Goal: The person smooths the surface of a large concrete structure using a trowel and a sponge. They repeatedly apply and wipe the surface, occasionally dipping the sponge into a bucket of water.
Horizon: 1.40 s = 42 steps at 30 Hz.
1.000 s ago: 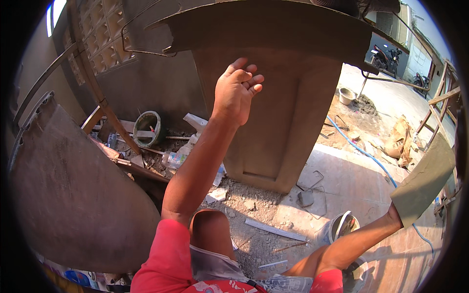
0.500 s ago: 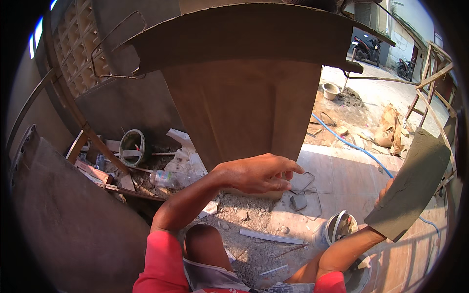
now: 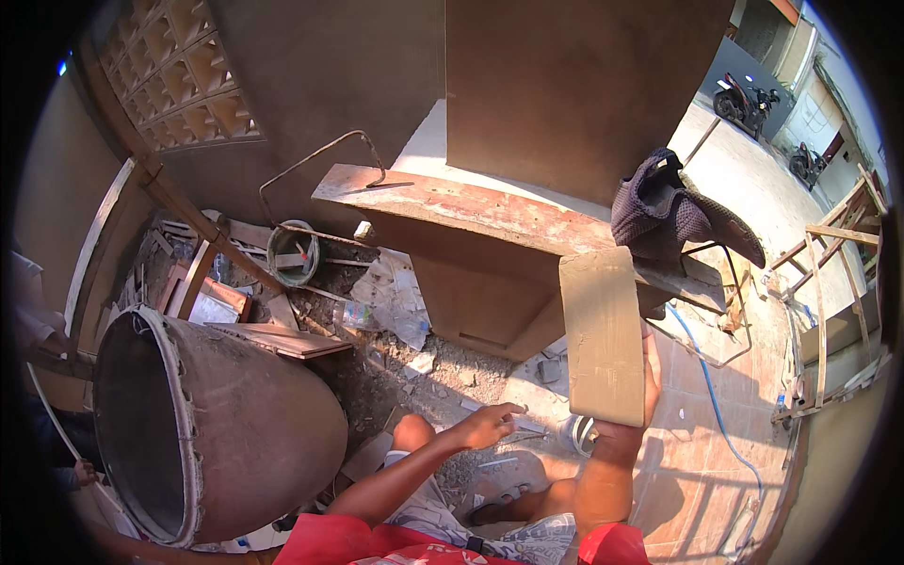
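Note:
My left hand (image 3: 487,426) is open and empty, its fingers loosely apart, low in front of me and left of the plastering board (image 3: 603,330). My right hand (image 3: 637,400) is shut on that board, a flat rectangle coated in wet grey-brown mortar, partly hiding the fingers. The board is raised beside a plank ledge (image 3: 471,207) around a plastered pillar (image 3: 570,85). A dark cloth (image 3: 669,207) lies on the ledge's right end. Below it, behind my right wrist, is a pale bucket (image 3: 576,435), partly hidden.
A large round drum (image 3: 240,414) lies tipped at lower left; a person's hand (image 3: 83,471) shows beside it. Wooden boards, rubble and a green bucket (image 3: 290,254) clutter the wall's foot. At right are a blue hose (image 3: 702,367), timber frames (image 3: 817,301) and parked motorbikes (image 3: 744,99).
My left hand has come down from high against the pillar to low in front of me. The board has moved leftward and turned upright in the picture. My view has tipped, showing the ledge top.

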Tool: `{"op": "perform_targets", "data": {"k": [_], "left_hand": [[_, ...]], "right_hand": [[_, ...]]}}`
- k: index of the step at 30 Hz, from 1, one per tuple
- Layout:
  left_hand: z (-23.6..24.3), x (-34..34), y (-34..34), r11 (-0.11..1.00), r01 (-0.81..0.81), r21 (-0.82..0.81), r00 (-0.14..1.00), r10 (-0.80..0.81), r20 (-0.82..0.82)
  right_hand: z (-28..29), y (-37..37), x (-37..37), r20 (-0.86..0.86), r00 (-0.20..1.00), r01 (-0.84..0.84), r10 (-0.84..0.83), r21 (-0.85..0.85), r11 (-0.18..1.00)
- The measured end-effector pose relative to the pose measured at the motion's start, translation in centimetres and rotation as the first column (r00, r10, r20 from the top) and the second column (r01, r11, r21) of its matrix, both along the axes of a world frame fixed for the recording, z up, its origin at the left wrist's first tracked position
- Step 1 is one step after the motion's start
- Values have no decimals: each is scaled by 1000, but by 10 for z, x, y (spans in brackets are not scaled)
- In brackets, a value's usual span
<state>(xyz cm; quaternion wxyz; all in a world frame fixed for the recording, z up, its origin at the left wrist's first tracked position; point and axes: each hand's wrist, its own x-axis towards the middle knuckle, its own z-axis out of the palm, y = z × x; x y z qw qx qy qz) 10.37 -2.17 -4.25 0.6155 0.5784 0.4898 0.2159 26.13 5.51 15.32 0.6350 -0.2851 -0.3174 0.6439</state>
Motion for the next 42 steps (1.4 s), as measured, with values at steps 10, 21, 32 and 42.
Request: {"op": "perform_targets", "data": {"k": [10,21,32,42], "left_hand": [[51,-47,-140,918,-244,-313,965,199,-170],[103,-76,-173,764,-621,-174,775,565,-284],[28,-82,-286,344,-928,-145,360,722,-590],[-94,83,-448,-291,-888,-357,-67,848,-526]], "right_hand": [[25,30,-31,-133,967,-232,217,-110,966],[18,28,-48,-143,975,-205,171,-270,941],[88,-58,-24,-11,727,-588,687,-527,613],[-10,-110,101,210,592,-518,779,-641,566]]}}
